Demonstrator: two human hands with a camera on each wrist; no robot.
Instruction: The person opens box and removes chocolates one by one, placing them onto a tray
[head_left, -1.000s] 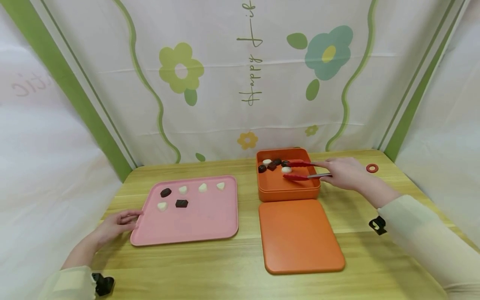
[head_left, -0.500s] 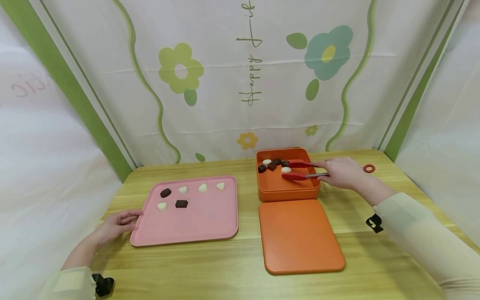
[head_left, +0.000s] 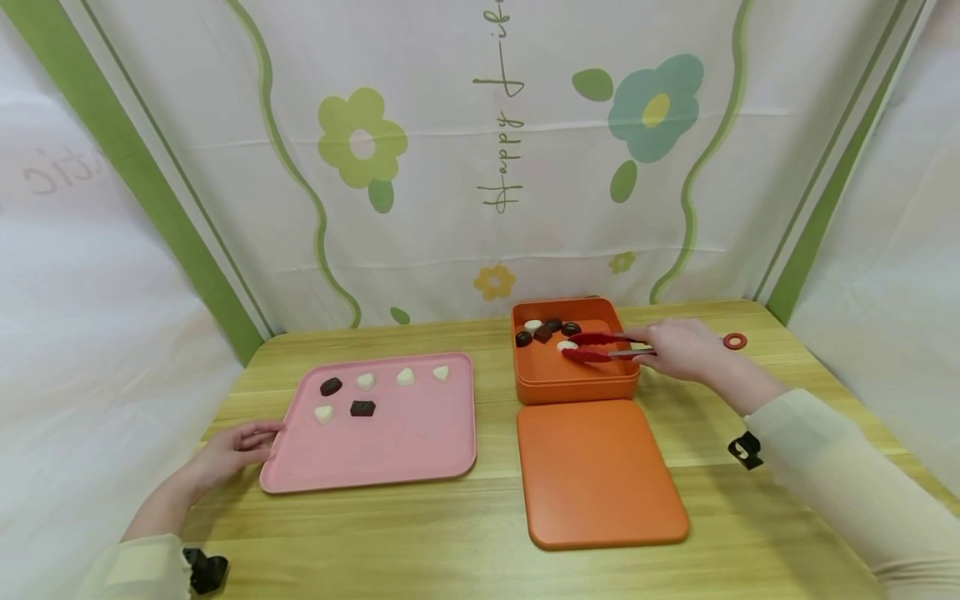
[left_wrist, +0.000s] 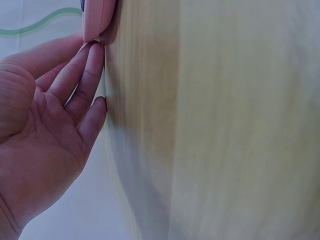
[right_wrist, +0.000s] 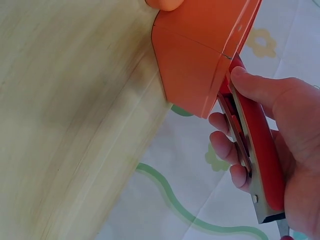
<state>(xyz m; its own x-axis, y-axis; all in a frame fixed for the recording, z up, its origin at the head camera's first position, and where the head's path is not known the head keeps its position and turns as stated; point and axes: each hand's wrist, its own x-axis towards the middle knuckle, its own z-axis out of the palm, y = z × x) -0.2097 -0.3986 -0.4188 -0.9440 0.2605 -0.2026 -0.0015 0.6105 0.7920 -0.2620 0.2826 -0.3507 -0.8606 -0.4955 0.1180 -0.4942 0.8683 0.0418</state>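
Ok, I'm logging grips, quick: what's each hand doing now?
Left hand: open, touching the pink tray.
Right hand: closed, holding the red tongs.

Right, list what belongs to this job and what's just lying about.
In use, it seems:
red tongs, in the right hand
orange box with dark and white pieces
pink tray with more pieces, left hand at its edge

Lying about:
orange lid, flat and untouched
patterned cloth backdrop
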